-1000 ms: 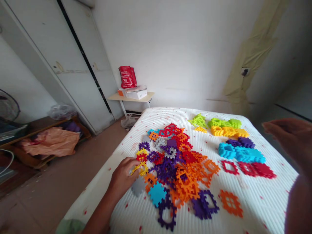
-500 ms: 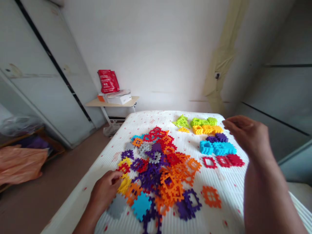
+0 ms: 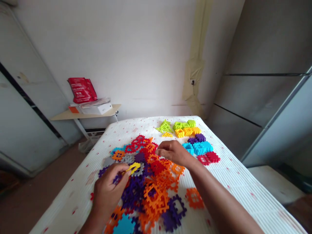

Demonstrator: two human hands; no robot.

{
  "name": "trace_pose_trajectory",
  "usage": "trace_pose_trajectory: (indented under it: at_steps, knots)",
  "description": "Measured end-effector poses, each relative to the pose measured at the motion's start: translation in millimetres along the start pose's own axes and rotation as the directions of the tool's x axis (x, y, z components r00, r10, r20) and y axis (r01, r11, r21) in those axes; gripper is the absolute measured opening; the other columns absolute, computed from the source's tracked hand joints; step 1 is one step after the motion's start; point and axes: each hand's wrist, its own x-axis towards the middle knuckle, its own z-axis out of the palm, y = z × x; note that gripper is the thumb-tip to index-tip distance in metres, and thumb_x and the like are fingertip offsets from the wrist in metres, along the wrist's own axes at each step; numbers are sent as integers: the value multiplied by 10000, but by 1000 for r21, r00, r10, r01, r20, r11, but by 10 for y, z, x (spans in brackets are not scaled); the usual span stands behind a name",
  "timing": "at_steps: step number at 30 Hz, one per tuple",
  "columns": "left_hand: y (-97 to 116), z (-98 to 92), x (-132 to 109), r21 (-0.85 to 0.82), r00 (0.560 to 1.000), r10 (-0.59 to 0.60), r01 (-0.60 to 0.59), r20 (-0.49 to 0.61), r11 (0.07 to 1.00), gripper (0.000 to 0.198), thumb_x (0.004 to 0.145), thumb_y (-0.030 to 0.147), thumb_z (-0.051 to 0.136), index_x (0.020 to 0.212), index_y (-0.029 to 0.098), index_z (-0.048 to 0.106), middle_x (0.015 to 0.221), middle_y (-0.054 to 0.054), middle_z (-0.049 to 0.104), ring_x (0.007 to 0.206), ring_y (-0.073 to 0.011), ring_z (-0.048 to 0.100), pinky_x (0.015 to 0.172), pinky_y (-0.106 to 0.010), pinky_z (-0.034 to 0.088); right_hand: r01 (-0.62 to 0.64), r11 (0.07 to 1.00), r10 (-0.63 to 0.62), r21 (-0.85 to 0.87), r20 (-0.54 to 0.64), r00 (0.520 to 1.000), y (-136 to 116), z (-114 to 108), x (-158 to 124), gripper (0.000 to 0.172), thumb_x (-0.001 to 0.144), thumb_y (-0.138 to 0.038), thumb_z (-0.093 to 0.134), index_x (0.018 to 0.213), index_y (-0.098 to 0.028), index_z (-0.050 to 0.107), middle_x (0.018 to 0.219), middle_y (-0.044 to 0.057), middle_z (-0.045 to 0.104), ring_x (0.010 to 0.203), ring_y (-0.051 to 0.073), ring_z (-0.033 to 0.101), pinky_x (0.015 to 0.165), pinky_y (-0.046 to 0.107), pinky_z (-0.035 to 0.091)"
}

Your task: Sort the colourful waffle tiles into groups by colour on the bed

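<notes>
One yellow piece (image 3: 133, 168) pinched in my left hand (image 3: 107, 190); right hand (image 3: 172, 152), fingers curled, empty, should lift pieces singly off the pile (image 3: 151, 182).

The interlocking tiles (image 3: 156, 182) are looking like smooth, slightly glossy plastic, the yellow tile (image 3: 133, 167) included. The bed (image 3: 243, 188) is showing a ribbed, matt white cloth cover, and the red bag (image 3: 82, 90) is gleaming faintly.
</notes>
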Motion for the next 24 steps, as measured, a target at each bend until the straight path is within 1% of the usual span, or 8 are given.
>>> trace_pose_trajectory:
  at_steps: [2, 4, 8, 10, 13, 19, 22, 24]
  knots:
    - [108, 120, 32, 8, 981, 193, -193, -25, 981, 90, 760, 304, 575, 725, 238, 625, 774, -30, 687, 754, -179, 631, 770, -287, 491, -17, 993, 6, 113, 99, 995, -11, 146, 21, 361, 789, -498, 570, 822, -152, 668, 702, -7, 596, 627, 104, 497, 555, 205, 370]
    - [163, 215, 36, 4, 931, 362, -362, -34, 932, 78, 771, 205, 569, 729, 236, 627, 766, -35, 692, 762, -171, 635, 773, -288, 491, -64, 984, 37, 165, 162, 986, -18, 227, 28, 371, 735, -517, 631, 810, -155, 662, 686, -19, 577, 622, 102, 484, 547, 207, 371]
    - [159, 321, -20, 13, 824, 566, -566, -25, 824, 194, 741, 45, 571, 782, 227, 622, 788, -33, 702, 778, -153, 634, 771, -281, 491, -113, 961, 61, 253, 204, 977, -12, 243, 31, 382, 648, -487, 722, 813, -151, 647, 693, -24, 569, 640, 101, 493, 571, 212, 400]
    - [144, 339, -55, 21, 794, 608, -608, -15, 794, 226, 724, 10, 580, 796, 222, 616, 801, -33, 705, 789, -151, 633, 775, -288, 490, -119, 955, 58, 271, 221, 974, -1, 224, 32, 410, 589, -447, 774, 846, -155, 644, 737, -19, 586, 658, 101, 511, 588, 211, 418]
    - [153, 334, -91, 14, 773, 635, -635, -12, 773, 243, 713, -6, 587, 800, 219, 607, 815, -35, 708, 798, -156, 638, 772, -304, 493, -136, 944, 53, 302, 269, 962, 20, 198, 32, 447, 541, -404, 809, 882, -166, 642, 762, -24, 596, 646, 85, 523, 594, 200, 431]
    - [249, 286, -137, -20, 715, 699, -699, 11, 715, 268, 705, -30, 575, 822, 212, 582, 835, -40, 714, 794, -163, 645, 769, -333, 493, -247, 878, 14, 409, 495, 869, 52, 99, -3, 514, 513, -407, 819, 934, -174, 638, 718, -38, 606, 667, 91, 573, 629, 208, 468]
    - [281, 328, -166, -25, 690, 723, -723, 24, 691, 265, 712, -22, 581, 836, 213, 574, 838, -37, 714, 818, -169, 639, 777, -340, 500, -227, 900, -8, 371, 535, 845, 42, 52, -26, 508, 511, -419, 815, 924, -173, 650, 779, -16, 634, 737, 110, 588, 656, 216, 474]
    - [290, 376, -174, -17, 688, 725, -725, 1, 688, 267, 715, -16, 590, 865, 205, 574, 878, -46, 711, 898, -183, 629, 801, -342, 507, -195, 932, -8, 307, 553, 833, 48, 27, -32, 504, 515, -418, 814, 924, -169, 658, 814, -3, 648, 755, 117, 587, 650, 212, 468]
